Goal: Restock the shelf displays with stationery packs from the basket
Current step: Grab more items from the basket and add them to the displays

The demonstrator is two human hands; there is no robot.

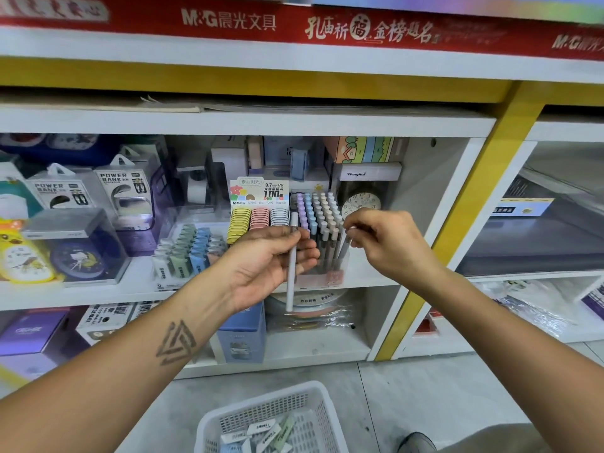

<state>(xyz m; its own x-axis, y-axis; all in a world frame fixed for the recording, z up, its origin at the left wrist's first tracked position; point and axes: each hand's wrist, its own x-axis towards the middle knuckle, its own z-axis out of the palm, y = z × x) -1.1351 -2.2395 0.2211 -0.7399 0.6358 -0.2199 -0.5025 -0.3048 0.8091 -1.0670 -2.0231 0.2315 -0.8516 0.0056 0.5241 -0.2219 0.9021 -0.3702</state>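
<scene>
My left hand [268, 259] holds a long white pen [291, 276] upright in front of the shelf. Just right of it, my right hand [382, 243] pinches a grey pen [344, 246] at its top, its lower end down in the clear pen display [322, 223], which is full of pastel-capped pens. On the floor below stands a white plastic basket [323, 416] with several small eraser packs [261, 429] in it.
Left of the pen display sit a lead-refill box [260, 210] and an eraser rack [188, 250]. Power bank packs [122, 194] and boxed clocks [80, 253] fill the left. A clock [361, 204] stands behind the pens. A yellow shelf post [457, 230] is on the right.
</scene>
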